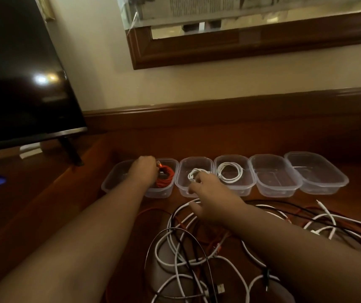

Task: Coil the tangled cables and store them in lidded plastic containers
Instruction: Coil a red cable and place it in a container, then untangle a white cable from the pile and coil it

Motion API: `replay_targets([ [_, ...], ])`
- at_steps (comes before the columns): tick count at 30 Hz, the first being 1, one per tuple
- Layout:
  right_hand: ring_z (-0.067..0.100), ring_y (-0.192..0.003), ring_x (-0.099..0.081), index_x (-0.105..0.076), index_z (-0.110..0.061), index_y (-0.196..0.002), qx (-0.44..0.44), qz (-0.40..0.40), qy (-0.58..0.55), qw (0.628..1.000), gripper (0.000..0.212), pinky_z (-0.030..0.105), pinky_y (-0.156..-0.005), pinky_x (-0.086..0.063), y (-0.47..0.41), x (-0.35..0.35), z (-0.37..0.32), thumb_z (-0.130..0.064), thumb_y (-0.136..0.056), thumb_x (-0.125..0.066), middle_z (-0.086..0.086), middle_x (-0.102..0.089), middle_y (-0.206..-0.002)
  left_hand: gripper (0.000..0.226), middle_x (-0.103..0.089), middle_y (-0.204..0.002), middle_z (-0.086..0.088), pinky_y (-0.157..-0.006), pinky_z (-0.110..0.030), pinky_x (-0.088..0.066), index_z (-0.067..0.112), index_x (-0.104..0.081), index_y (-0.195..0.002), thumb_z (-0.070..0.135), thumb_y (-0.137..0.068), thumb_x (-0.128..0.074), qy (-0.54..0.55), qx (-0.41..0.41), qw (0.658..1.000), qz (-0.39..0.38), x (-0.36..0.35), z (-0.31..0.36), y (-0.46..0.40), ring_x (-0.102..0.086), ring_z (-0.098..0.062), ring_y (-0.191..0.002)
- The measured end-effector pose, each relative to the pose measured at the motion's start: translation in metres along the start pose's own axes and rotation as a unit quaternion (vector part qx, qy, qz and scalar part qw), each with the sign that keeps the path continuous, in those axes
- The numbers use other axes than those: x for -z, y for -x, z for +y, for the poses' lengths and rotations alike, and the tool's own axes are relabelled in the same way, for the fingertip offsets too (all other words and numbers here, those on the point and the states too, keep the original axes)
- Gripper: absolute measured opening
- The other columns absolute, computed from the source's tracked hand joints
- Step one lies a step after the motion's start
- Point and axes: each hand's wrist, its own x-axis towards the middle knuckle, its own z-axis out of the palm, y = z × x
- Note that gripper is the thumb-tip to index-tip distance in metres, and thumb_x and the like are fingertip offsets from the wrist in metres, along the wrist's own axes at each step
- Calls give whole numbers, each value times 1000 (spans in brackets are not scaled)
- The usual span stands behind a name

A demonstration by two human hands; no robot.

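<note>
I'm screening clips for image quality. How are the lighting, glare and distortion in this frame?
Head view: dim, warm indoor light. A bright glare spot sits on the dark TV screen. Wide-angle distortion bows the mirror frame and stretches both forearms. The left hand at the orange cable coil and the right hand are slightly soft; the tangled cables stay readable.

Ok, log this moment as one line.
left hand: on orange coil in container | right hand: at white coil | tangle: uncoiled
</note>
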Motion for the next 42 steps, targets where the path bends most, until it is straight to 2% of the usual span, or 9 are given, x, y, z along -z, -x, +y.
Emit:
replay_targets([
  [7, 25, -100, -57, -59, -18, -115, -7, -46, 68, 997, 29, 40, -80, -54, 19, 20, -5, -37, -97, -47, 6, -60, -113, 17, -63, -112, -7, -80, -38, -55, 18, -68, -107, 27, -92, -67, 101, -19, 992, 70, 12, -11, 17, -62, -26, -99],
  [11, 24, -87, -59, -62, -17, -106, -22, -85, 97, 991, 31, 40, -75, -56, 36, 34, -8, -43, -98, -48, 4, -61, -98, 7, -66, -93, 4, -73, -32, -52, 24, -68, -86, 29, -90, -68, 143, -96, 983, 57, 25, -5, 57, -62, -17, -87],
  [15, 19, -81, -59, -63, -18, -101, -31, -152, 135, 979, 45, 37, -71, -55, 59, 46, -14, -60, -95, -47, 1, -60, -86, 3, -63, -86, 12, -67, -19, -42, 24, -69, -91, 27, -92, -69, 175, -237, 955, -43, 43, 13, 120, -57, 0, -79],
  [19, 19, -89, -57, -62, -16, -117, -37, -189, 107, 975, 36, 33, -74, -48, 80, 55, -19, -45, -96, -57, 3, -62, -101, 12, -65, -96, 15, -81, -23, -50, 25, -70, -104, 29, -94, -65, 203, -266, 921, -200, 55, 33, 175, -60, 1, -90],
  [22, 23, -96, -59, -63, -10, -119, -48, -132, 75, 987, 29, 33, -81, -48, 98, 68, -26, -30, -99, -55, 10, -65, -110, 20, -66, -97, 13, -72, -18, -47, 24, -70, -109, 31, -90, -70, 198, -248, 919, -235, 49, 47, 206, -61, -1, -88],
  [28, 11, -77, -49, -55, -16, -106, -82, 29, -15, 996, 13, 23, -67, -39, 138, 94, -41, -27, -103, -48, -6, -47, -84, 17, -69, -103, -3, -75, -23, -50, 12, -72, -104, 21, -90, -71, 201, -232, 948, -79, 43, 57, 238, -62, -13, -90],
  [32, 6, -70, -48, -52, -19, -102, -126, 143, -137, 972, 9, 20, -56, -35, 156, 122, -49, -27, -103, -48, -8, -50, -83, 11, -68, -98, -2, -73, -25, -54, 15, -69, -103, 15, -92, -66, 219, -194, 956, -34, 51, 55, 243, -62, -12, -84],
  [38, 7, -68, -47, -50, -16, -96, -139, 237, -249, 929, 20, 22, -54, -33, 174, 151, -65, -31, -106, -41, -3, -51, -85, 20, -68, -112, -5, -82, -28, -51, 13, -69, -114, 16, -97, -60, 211, -175, 962, 9, 71, 62, 237, -59, -12, -94],
  [42, 19, -77, -63, -53, -17, -95, -150, 254, -307, 905, 26, 30, -59, -51, 169, 162, -74, -36, -106, -37, 5, -63, -89, 15, -66, -103, -6, -75, -32, -53, 13, -68, -106, 16, -98, -55, 205, -171, 962, 54, 89, 71, 229, -60, -14, -87],
])
